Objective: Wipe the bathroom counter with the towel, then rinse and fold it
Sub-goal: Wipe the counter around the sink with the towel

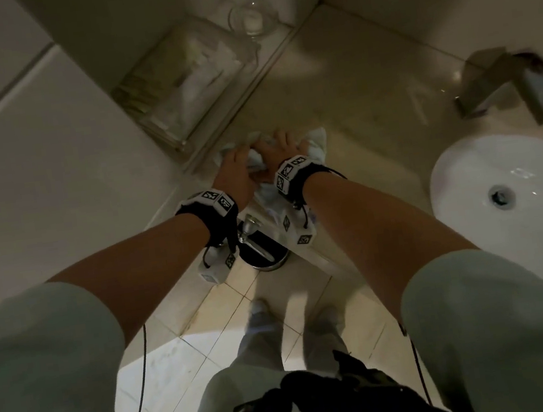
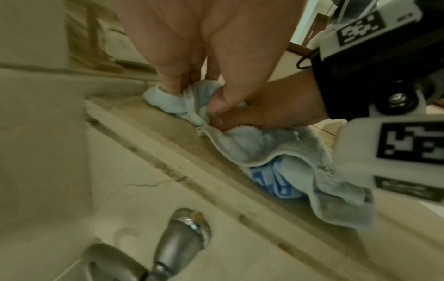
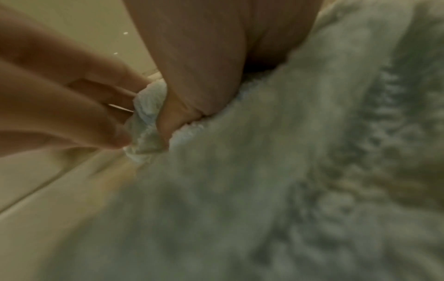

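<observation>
Both hands are on the towel [image 1: 315,146] at the left end of the bench [image 1: 351,91], close to its front edge. The left hand [image 1: 236,170] has its fingers curled down into the bunched cloth, with the thumb pinching a fold; the left wrist view shows this plainly. The right hand [image 1: 281,149] lies beside it, touching the left, thumb pressed into the towel and fingers bent over a gather of cloth, so it seems to be gripping too, though the right wrist view is blurred. The towel is pale blue-white with a bright blue patch [image 2: 273,180], crumpled, and one part hangs over the bench edge. Behind the hands a clear tray [image 1: 185,85] of packets sits against the wall, with a glass [image 1: 250,18] beyond it. To the right are the white sink [image 1: 467,180] and the tap [image 1: 502,82].
</observation>
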`<state>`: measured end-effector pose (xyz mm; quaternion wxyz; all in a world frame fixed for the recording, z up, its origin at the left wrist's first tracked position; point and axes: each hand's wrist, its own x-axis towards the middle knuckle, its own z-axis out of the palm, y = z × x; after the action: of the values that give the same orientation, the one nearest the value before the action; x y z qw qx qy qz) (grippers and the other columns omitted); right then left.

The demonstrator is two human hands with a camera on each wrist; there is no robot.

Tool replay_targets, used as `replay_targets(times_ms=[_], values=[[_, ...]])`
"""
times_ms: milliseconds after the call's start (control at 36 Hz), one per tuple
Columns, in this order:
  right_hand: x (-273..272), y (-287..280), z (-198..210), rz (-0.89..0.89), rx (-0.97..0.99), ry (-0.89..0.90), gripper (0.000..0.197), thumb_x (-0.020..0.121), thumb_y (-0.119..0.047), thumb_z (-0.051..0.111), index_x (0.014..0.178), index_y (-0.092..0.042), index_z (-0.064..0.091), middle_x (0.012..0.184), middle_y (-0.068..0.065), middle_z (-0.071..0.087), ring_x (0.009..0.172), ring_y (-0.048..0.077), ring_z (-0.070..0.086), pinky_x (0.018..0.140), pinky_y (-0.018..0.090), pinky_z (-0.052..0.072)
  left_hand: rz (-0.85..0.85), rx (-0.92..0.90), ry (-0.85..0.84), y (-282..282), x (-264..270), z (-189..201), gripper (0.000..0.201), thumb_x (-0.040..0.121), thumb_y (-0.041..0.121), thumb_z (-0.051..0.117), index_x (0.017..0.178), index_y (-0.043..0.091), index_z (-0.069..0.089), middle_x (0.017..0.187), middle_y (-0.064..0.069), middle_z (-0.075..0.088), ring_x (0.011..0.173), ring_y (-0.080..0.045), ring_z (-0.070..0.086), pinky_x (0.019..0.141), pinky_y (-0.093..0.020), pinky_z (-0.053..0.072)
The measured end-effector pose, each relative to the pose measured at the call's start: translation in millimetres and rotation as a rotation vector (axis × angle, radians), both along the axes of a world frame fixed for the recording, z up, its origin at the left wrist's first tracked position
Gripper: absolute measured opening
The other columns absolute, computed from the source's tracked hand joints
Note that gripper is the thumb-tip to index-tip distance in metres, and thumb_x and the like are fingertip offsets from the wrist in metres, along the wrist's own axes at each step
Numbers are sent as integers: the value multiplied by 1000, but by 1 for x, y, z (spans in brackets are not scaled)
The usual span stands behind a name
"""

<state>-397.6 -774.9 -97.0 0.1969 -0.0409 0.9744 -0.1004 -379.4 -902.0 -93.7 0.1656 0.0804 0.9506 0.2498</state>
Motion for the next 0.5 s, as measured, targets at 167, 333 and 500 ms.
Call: replay_targets(times_ms=[167, 333, 500], values=[[26, 73, 5, -130, 16, -28, 60, 81, -60, 55, 133, -36, 37, 134, 8, 33, 130, 33, 29, 101, 54, 28, -154, 79, -36, 61, 15, 3, 54, 94, 1, 46, 144, -2, 26, 151, -20, 24, 141, -31, 25, 113, -30, 21], [67, 136, 4, -263, 87, 2, 65, 77, -67, 53, 132, -37, 36, 133, 10, 37, 126, 33, 37, 98, 49, 34, -253, 18, -27, 122, 31, 4, 60, 94, 8, 49, 147, 3, 21, 155, -17, 16, 144, -31, 19, 116, -35, 19], [86, 155, 3, -260, 76, -24, 67, 78, -65, 56, 135, -34, 38, 135, 13, 34, 129, 34, 32, 102, 55, 30, -154, -153, 20, 137, 23, 3, 60, 99, 23, 41, 150, 5, 16, 158, -15, 11, 145, -29, 14, 119, -39, 13]])
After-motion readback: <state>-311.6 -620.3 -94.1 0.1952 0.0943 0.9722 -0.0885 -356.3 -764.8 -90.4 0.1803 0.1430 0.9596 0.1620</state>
